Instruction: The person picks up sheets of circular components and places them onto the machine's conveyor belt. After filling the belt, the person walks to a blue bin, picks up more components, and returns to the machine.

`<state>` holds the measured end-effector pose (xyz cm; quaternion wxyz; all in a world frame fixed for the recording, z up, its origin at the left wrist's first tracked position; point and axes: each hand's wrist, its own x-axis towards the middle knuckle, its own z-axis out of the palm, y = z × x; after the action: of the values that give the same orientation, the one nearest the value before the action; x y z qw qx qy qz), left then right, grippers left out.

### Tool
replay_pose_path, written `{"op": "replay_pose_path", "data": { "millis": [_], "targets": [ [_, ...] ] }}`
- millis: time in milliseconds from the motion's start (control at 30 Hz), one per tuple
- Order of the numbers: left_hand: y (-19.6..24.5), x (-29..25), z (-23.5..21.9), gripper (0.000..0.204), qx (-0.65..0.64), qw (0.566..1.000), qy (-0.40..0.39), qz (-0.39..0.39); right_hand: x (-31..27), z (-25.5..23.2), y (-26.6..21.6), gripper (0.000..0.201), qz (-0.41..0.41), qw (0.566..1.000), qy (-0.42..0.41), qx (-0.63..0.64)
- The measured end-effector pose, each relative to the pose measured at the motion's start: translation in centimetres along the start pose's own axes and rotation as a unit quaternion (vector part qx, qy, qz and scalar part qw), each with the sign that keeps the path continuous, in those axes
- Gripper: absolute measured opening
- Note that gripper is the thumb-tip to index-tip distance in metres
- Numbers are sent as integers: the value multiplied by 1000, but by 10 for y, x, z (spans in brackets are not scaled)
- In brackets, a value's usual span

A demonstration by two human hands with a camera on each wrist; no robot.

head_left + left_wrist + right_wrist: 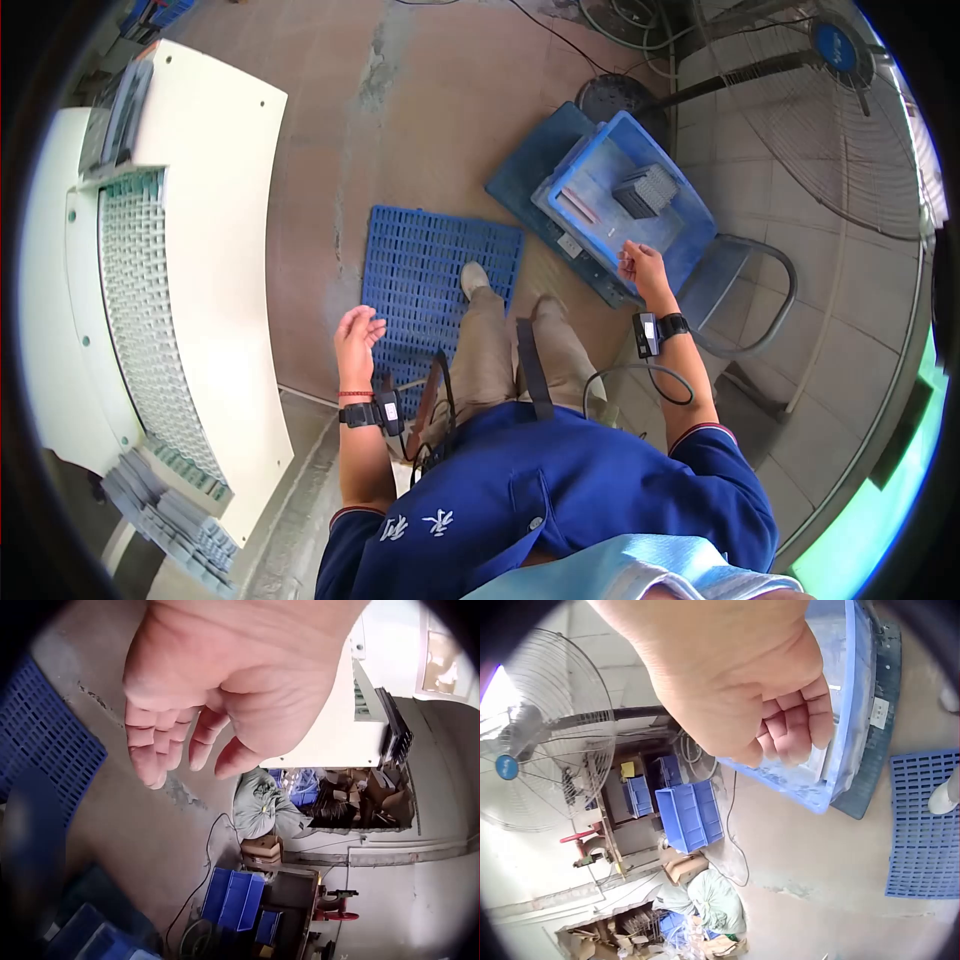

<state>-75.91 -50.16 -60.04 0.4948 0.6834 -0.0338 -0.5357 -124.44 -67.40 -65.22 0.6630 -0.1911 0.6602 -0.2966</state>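
My left hand (357, 330) hangs over the left edge of the blue slatted mat, fingers loosely bent. In the left wrist view the left hand (232, 690) shows its palm and holds nothing. My right hand (642, 268) is at the near edge of a blue bin (600, 155), its fingers loosely curled. Nothing shows between the fingers of the right hand (742, 697) in the right wrist view. Inside the bin sits a block of grey ribbed pieces (645, 190), beyond the right hand.
A white machine (235, 250) with rows of pale pieces (150, 300) stands at left, grey stacks (165, 515) at its near end. The blue mat (420, 250) lies underfoot. A chair (725, 280) and a large fan (840, 120) stand at right. Blue crates (690, 814) are farther off.
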Motion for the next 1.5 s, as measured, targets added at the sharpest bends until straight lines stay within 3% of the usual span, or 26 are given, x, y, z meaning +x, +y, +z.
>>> {"op": "replay_pose_path", "data": {
  "millis": [100,300,400,433,633,700,733,833,900,967,1067,1167,1267,1367,1500],
  "targets": [
    [1,11,9,19,18,1000,-4,-25,41,4,4,20,18,999,27,-36],
    [-1,-13,17,20,-25,996,80,-11,106,41,-2,16,53,993,-90,-57],
    [3,-48,20,21,-60,987,147,24,120,84,-22,18,81,978,-172,-82],
    [6,-61,22,21,-71,983,164,40,118,108,-32,19,74,978,-164,-108],
    [23,-145,-18,18,-162,925,303,162,73,248,-104,18,-9,933,-318,-171],
    [31,-171,-43,17,-185,890,361,209,41,302,-127,16,-41,911,-372,-175],
    [36,-183,-57,17,-168,862,408,251,35,326,-131,16,-71,888,-417,-180],
    [57,-238,-125,16,-141,759,526,358,-53,409,-146,15,-117,843,-479,-215],
    [89,-281,-164,16,-132,641,635,409,-124,466,-148,16,-132,780,-559,-249],
    [100,-320,-229,18,-106,563,697,431,-193,512,-139,17,-152,715,-622,-281],
    [132,-376,-312,28,-100,495,755,418,-301,595,-109,19,-184,591,-718,-318],
    [144,-406,-394,43,-75,479,795,364,-388,657,-64,21,-219,487,-778,-330],
    [133,-418,-466,48,213,407,882,108,-461,698,-21,24,-206,411,-814,-357],
    [162,-428,-443,50,174,560,810,-1,-526,733,21,27,-232,337,-821,-397],
    [171,-427,-415,49,223,490,842,-38,-594,767,70,44,-325,288,-769,-469]
  ]
}}
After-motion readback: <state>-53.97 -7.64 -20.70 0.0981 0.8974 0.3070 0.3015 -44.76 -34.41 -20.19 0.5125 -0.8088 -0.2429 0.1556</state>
